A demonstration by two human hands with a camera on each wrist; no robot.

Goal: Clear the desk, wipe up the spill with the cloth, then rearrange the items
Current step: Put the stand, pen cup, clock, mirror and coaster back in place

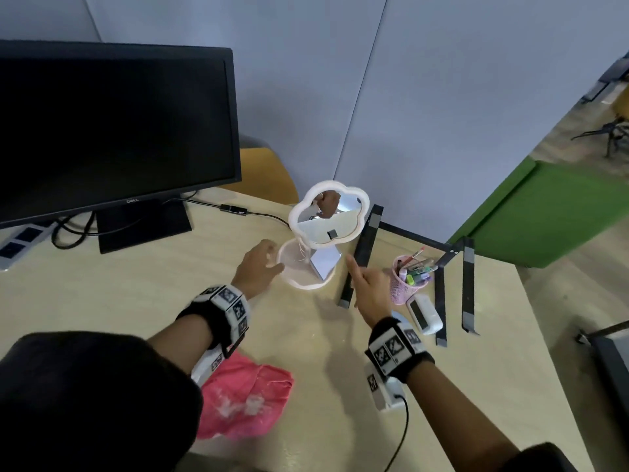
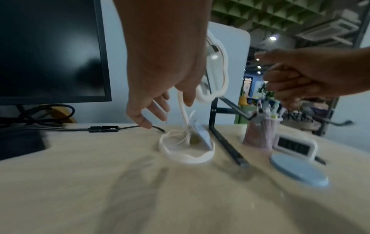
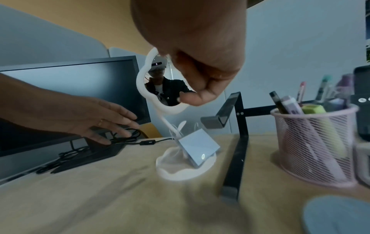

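Pink cloth [image 1: 243, 400] — nearest, well short of mirror [image 1: 328, 216]. Left hand [image 1: 258, 267] spread, empty; right hand [image 1: 369, 289] loosely curled, empty — top-heavy mirror could topple.

Office cubicle. Evidence: wooden desk [image 1: 136, 301] boxed in by grey-blue partition panels [image 1: 425, 114], Dell monitor [image 1: 112, 131] with cables and a power strip [image 1: 20, 240], pink mesh pen holder [image 1: 406, 284], black laptop stand [image 1: 452, 267]. Left wrist view shows an open industrial ceiling with AC unit [image 2: 328, 31].
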